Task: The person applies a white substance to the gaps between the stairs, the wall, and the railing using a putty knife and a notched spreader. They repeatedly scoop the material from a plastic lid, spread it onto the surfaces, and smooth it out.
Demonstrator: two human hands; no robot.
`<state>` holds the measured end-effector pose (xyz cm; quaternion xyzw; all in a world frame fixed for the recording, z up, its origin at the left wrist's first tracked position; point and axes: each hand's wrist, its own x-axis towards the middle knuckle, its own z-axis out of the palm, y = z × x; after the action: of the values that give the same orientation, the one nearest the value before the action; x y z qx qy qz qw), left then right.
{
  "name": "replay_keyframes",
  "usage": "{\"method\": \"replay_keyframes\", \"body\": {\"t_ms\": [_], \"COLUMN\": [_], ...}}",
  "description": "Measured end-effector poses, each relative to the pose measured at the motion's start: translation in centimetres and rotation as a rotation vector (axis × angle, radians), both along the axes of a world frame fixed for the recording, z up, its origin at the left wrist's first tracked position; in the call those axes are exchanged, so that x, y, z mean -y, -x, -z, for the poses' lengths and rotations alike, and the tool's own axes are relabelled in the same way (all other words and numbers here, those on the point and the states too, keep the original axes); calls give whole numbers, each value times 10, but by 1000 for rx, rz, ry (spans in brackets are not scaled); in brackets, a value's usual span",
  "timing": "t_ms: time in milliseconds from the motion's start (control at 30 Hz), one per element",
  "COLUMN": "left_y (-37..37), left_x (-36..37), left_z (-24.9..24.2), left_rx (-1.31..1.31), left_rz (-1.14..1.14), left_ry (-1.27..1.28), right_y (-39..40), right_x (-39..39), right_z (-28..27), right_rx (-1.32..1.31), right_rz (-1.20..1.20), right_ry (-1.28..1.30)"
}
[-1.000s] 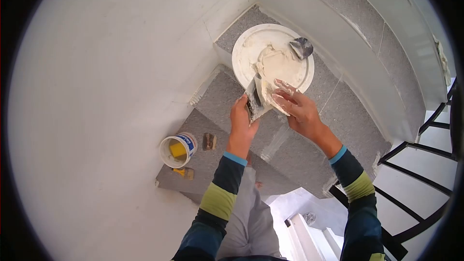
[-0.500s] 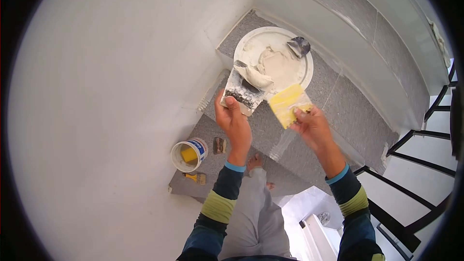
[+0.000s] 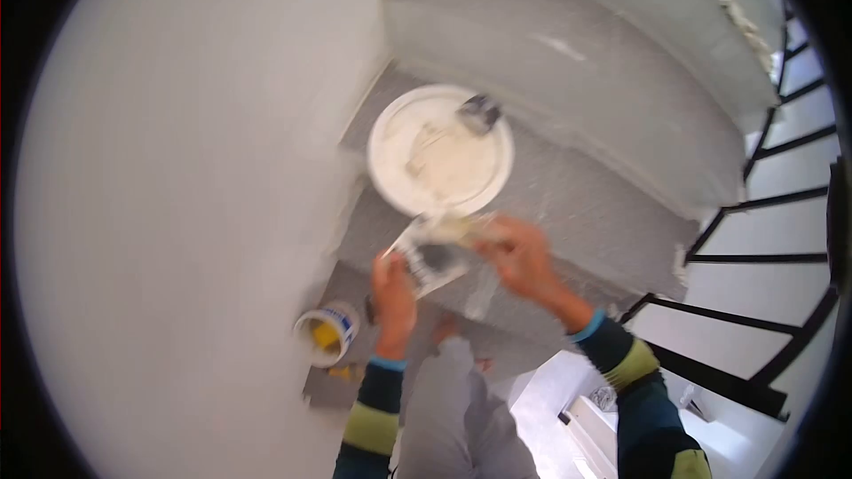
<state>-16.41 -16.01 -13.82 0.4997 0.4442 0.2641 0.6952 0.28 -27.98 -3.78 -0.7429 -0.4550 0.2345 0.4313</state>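
My left hand (image 3: 395, 297) grips the lower left edge of a flat, pale, plaster-smeared plate (image 3: 431, 259) with a dark patch in its middle. My right hand (image 3: 524, 257) holds a yellowish scraper (image 3: 457, 230), blurred by motion, against the top of that plate. White paste seems to lie where the two meet. Just beyond, a round white lid or tray (image 3: 390, 159) rests on a grey stair step, with cream paste (image 3: 457, 159) spread in it and a dark, smeared piece (image 3: 480, 113) at its upper right rim.
A white bucket (image 3: 306, 350) with a yellow thing (image 3: 326, 335) inside stands lower left, beside a yellow-handled brush (image 3: 342, 372). A white wall (image 3: 195, 168) rises at left. Grey steps (image 3: 568, 186) curve up to the right, where a black railing (image 3: 759, 257) runs.
The view has shifted, so the tray appears lower and further left. The scraper has come across onto the plate, and the mound of paste on the plate looks flatter.
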Motion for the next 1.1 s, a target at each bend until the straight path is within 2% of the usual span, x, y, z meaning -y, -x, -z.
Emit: {"method": "replay_keyframes", "body": {"t_ms": [67,133,167,233,300,333,400,433,500,567,600,667,700,733,767,800,867,900,967,1000,1067,1100], "left_y": [-9,-12,-9,-3,-6,-9,-9,-4,30,29,41,63,68,86,98,84,46,40,24,1,-19,-28], "left_x": [-2,-6,-12,-25,-36,-40,-47,-51,-64,-66,-71,-75,-76,-79,-85,-79,-47,-46,-44,-35,-34,-34], "left_z": [-32,-36,-35,-36,-55,-66,-80,-81,-56,-84,-80,-76,-79,-61,-48,-68,-119,-125,-130,-155,-160,-162], "left_rx": [284,240,257,188,226,266,273,266,31,135,118,97,97,71,32,17,-115,-128,-69,-110,-100,-85], "left_rz": [-88,-77,-54,-152,-105,-79,-20,10,69,-56,-24,27,43,24,5,29,-93,-80,167,148,182,205], "left_ry": [554,418,421,437,384,335,304,275,-96,257,254,268,278,337,397,399,502,502,511,499,470,450], "right_y": [6,3,-4,-24,-46,-54,-69,-69,-61,-69,-75,-79,-78,-76,-71,-64,-50,-41,-25,-20,-10,-11], "right_x": [-1,-1,-4,-13,-34,-44,-56,-52,-42,-12,9,54,81,109,132,152,182,195,221,234,260,272], "right_z": [19,6,14,60,95,114,137,137,136,134,131,117,127,136,121,104,75,60,36,24,7,-9], "right_rx": [308,509,532,457,-84,-80,-626,-630,95,162,223,123,264,396,280,160,29,17,44,41,316,211], "right_rz": [-224,-358,-343,-123,208,233,364,404,681,692,681,650,622,595,600,601,654,667,669,679,641,688], "right_ry": [-249,-303,-294,26,170,165,206,201,152,163,172,288,308,331,384,434,476,480,517,513,476,507]}}
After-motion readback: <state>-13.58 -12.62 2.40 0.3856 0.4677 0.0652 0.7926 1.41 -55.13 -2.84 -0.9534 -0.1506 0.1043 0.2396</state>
